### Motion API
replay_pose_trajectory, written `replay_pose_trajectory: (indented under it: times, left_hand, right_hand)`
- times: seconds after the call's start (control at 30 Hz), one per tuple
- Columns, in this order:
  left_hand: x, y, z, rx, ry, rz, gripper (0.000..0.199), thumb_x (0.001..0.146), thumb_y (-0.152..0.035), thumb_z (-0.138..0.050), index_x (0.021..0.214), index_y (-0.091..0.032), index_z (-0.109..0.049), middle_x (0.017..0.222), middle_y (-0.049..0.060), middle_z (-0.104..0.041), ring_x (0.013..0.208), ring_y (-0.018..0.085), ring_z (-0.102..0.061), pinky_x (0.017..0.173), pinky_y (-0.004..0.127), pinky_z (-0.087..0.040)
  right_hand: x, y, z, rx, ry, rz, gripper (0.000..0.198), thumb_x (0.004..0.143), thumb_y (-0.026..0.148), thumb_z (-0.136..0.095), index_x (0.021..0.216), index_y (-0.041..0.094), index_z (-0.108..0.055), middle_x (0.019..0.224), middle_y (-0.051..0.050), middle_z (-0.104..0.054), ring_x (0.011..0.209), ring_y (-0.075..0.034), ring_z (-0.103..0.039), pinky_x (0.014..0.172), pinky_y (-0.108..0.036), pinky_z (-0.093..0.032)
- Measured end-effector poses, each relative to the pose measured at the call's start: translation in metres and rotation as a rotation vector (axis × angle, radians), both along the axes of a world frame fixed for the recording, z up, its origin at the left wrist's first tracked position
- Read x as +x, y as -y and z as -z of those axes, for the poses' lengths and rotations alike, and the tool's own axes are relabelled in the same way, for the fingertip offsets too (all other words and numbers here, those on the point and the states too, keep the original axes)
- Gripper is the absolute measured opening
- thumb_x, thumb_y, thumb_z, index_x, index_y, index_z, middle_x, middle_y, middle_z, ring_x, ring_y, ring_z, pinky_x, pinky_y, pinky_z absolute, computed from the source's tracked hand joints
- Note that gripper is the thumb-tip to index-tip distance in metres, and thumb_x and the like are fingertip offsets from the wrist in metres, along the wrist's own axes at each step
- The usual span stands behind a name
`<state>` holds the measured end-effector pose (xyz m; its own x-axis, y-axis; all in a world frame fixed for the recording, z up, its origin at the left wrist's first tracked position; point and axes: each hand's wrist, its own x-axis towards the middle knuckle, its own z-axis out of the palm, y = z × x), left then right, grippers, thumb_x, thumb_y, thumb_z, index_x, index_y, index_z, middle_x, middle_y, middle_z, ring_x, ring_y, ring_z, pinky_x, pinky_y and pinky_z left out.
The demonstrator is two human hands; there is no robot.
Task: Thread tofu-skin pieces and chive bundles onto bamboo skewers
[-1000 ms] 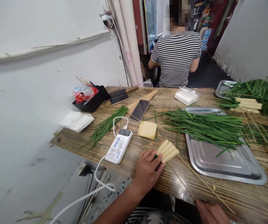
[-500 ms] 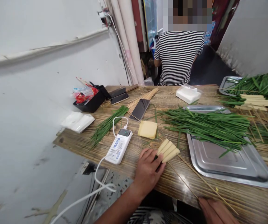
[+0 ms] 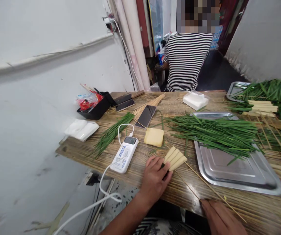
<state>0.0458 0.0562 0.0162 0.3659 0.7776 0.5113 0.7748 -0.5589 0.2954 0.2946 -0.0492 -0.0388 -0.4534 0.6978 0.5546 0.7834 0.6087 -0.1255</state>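
Observation:
My left hand (image 3: 156, 174) is closed around a row of several pale yellow tofu-skin rolls (image 3: 176, 158), pressing them near the table's front edge. Dark green shows at the rolls' ends beside my fingers. One thin bamboo skewer (image 3: 188, 185) runs from the rolls' near side to my right hand (image 3: 220, 215), whose fingers pinch its other end. A second skewer (image 3: 214, 190) reaches out of the rolls and passes above my right hand, with its far end free. Just beyond my left hand lies a stack of square tofu sheets (image 3: 154, 137).
Green chives (image 3: 216, 130) lie across a metal tray (image 3: 240, 178) at right. More skewers (image 3: 147, 107), a phone (image 3: 145, 116), a white power bank (image 3: 125, 155) with a cable and a black box (image 3: 95, 107) are at left. A person in a striped shirt (image 3: 188, 62) is beyond the table.
My right hand has moved a little left, toward the rolls, and less of the pinched skewer shows between them. My left hand keeps its hold. The view has shifted slightly.

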Motion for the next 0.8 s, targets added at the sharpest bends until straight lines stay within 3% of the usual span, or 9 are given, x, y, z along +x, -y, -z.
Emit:
replay_pose_trajectory:
  times: [0.23, 0.5, 0.67, 0.8]
  left_hand:
    - [0.0, 0.001, 0.003, -0.008, 0.0, 0.008, 0.019, 0.083, -0.023, -0.06, 0.101, -0.021, -0.062, 0.099, 0.006, -0.065, 0.097, 0.019, -0.059, 0.096, 0.044, -0.043]
    - [-0.004, 0.008, 0.004, 0.025, 0.006, 0.01, 0.023, 0.085, -0.028, -0.06, 0.107, -0.022, -0.062, 0.103, 0.007, -0.066, 0.1, 0.021, -0.061, 0.096, 0.047, -0.043]
    - [-0.006, 0.016, 0.004, 0.096, 0.011, 0.007, 0.031, 0.09, -0.025, -0.051, 0.12, -0.02, -0.055, 0.116, 0.011, -0.063, 0.111, 0.022, -0.058, 0.099, 0.048, -0.043]
    - [-0.005, 0.013, 0.001, 0.096, -0.079, 0.049, 0.044, 0.093, -0.026, -0.043, 0.134, -0.014, -0.041, 0.133, 0.015, -0.051, 0.128, 0.024, -0.044, 0.104, 0.047, -0.039]
  right_hand:
    - [-0.024, -0.014, -0.011, -0.076, -0.016, 0.064, 0.029, 0.093, 0.012, -0.035, 0.109, 0.01, -0.06, 0.091, -0.011, -0.064, 0.086, -0.017, -0.058, 0.078, -0.028, -0.046]
    - [-0.033, -0.013, -0.043, -0.081, 0.056, 0.165, 0.027, 0.096, 0.019, -0.034, 0.1, 0.016, -0.06, 0.08, -0.006, -0.061, 0.073, -0.016, -0.057, 0.069, -0.028, -0.046]
    - [-0.033, 0.003, -0.053, -0.022, 0.009, 0.234, 0.029, 0.097, 0.023, -0.032, 0.101, 0.016, -0.06, 0.081, -0.006, -0.063, 0.075, -0.016, -0.059, 0.074, -0.029, -0.047]
    - [-0.037, 0.009, -0.061, -0.044, -0.001, 0.242, 0.03, 0.097, 0.024, -0.032, 0.095, 0.017, -0.061, 0.079, -0.004, -0.062, 0.074, -0.016, -0.058, 0.071, -0.029, -0.047]
